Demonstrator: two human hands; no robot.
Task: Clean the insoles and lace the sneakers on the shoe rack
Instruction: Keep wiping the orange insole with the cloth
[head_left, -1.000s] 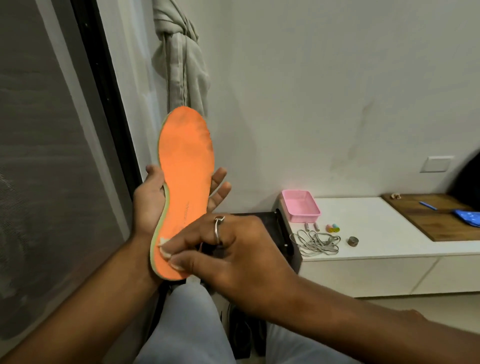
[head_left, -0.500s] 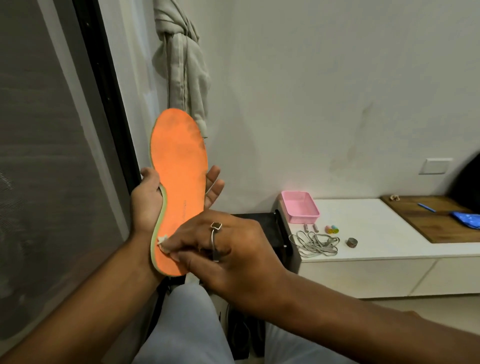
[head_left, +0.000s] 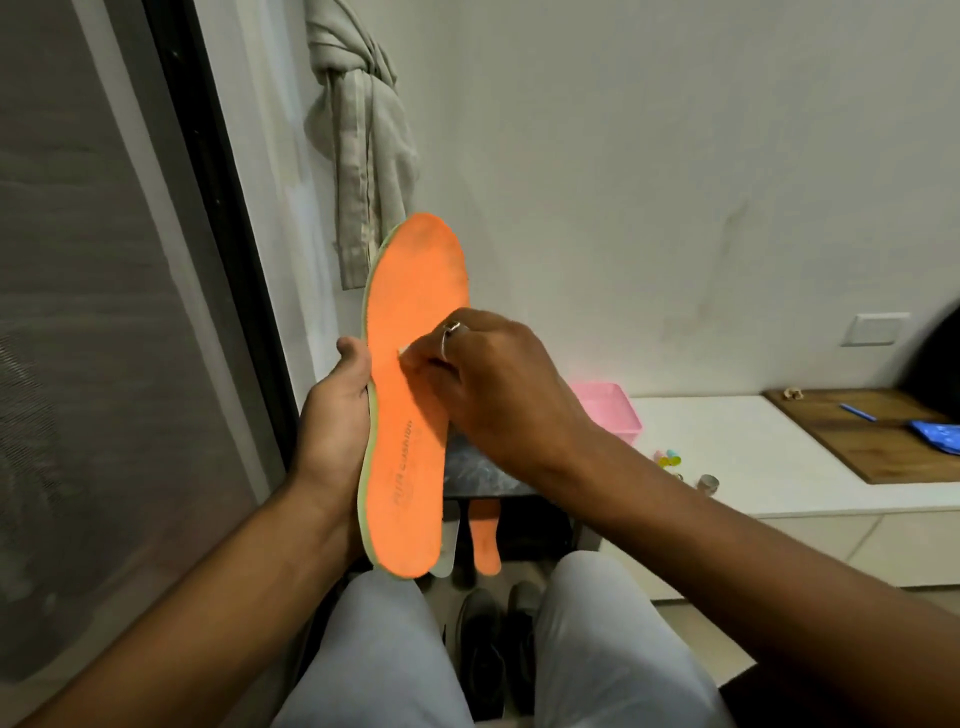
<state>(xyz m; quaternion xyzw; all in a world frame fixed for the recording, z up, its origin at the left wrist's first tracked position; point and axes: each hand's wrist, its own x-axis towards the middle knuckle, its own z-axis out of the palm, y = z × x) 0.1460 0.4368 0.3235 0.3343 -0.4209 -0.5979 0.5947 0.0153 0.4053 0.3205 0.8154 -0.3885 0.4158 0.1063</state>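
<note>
An orange insole (head_left: 415, 415) with a pale green edge stands upright in front of me. My left hand (head_left: 337, 410) grips it from behind at its left side. My right hand (head_left: 493, 384), with a ring on one finger, pinches a small white wipe (head_left: 404, 354) and presses it on the insole's middle. A second orange insole (head_left: 485, 540) hangs lower down, in the black shoe rack (head_left: 483, 470). Dark shoes (head_left: 493, 639) sit on the floor between my knees.
A pink tray (head_left: 615, 410), small coloured bits (head_left: 667, 457) and a small metal tin (head_left: 707, 484) lie on the low white cabinet (head_left: 753, 467) at right. A wooden board (head_left: 883, 441) holds a blue item. A knotted grey curtain (head_left: 363, 156) hangs by the dark window frame.
My right hand has slid the wipe up from the insole's heel to its middle. The view has dropped, showing the heel, the second insole and the shoes below.
</note>
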